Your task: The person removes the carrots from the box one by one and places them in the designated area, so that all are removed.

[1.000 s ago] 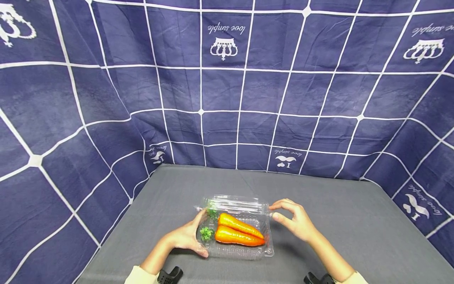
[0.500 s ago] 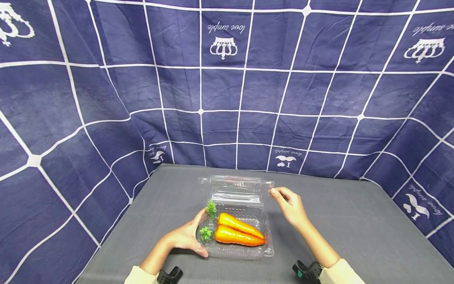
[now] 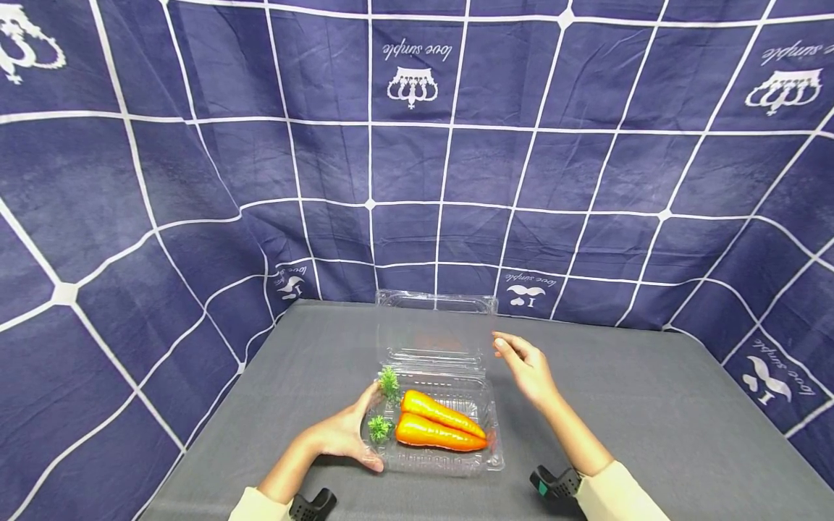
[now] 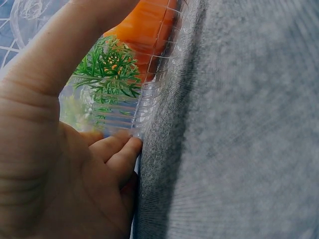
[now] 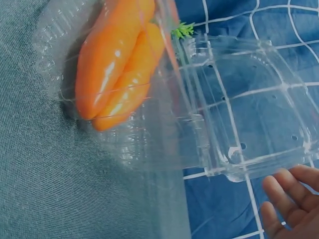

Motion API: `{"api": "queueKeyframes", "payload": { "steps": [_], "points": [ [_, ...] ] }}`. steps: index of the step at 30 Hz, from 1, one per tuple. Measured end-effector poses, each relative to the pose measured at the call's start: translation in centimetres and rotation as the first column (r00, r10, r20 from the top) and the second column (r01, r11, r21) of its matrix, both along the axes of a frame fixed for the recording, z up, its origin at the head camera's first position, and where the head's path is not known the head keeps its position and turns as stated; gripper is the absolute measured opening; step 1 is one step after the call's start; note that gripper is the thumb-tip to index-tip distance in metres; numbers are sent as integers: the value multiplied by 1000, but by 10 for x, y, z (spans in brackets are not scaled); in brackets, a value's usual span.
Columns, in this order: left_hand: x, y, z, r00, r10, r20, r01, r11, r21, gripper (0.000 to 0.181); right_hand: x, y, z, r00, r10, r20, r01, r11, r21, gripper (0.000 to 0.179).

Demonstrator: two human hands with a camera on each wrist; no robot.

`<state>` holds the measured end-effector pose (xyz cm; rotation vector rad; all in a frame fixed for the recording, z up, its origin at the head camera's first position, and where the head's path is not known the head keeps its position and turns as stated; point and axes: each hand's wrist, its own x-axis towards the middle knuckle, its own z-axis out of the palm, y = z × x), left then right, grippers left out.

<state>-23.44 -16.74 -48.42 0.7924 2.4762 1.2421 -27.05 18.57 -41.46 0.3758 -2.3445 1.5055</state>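
A clear plastic clamshell container [image 3: 443, 462] lies on the grey table with its hinged lid [image 3: 436, 325] raised at the far side. Two orange carrots [image 3: 440, 434] with green leafy tops [image 3: 379, 428] lie side by side in its base, tips to the right. My left hand [image 3: 344, 434] holds the base's left end between thumb and fingers; in the left wrist view its fingertips touch the ribbed wall [image 4: 134, 117]. Beside the lid's right edge is my right hand [image 3: 533, 370], fingers loosely bent with nothing between them. Whether a fingertip touches the lid [image 5: 269, 109] I cannot tell.
The grey cloth-covered table [image 3: 619, 420] extends on both sides of the container. Behind it hangs a blue curtain [image 3: 489, 166] with white grid lines, which also runs along the left and right sides. Each wrist wears a black band [image 3: 554, 481].
The lid has swung up and back from low over the base to nearly upright. My right hand moved away from me with it and has loosened its pinch. My left hand stays put.
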Motion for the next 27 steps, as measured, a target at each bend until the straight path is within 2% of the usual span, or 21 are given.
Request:
{"api": "queueKeyframes", "payload": {
  "steps": [4,12,17,21,27],
  "points": [
    [1,0,1,1000,-4,5,4,1000,7,134,-5,-2,-6,1000,-4,23,4,1000,31,33],
    [1,-1,1,1000,-10,1,10,1000,16,134,-13,-5,-20,999,-37,4,37,996,78,32],
    [1,-1,1,1000,-16,7,16,999,30,134,-17,-6,-30,998,-56,41,54,997,51,33],
    [1,0,2,1000,-20,2,20,999,32,133,-19,-7,-35,995,-40,89,40,999,7,31],
    [2,2,4,1000,-26,8,26,999,34,132,-20,-10,-36,979,-10,203,29,996,-89,31]
  ]
}}
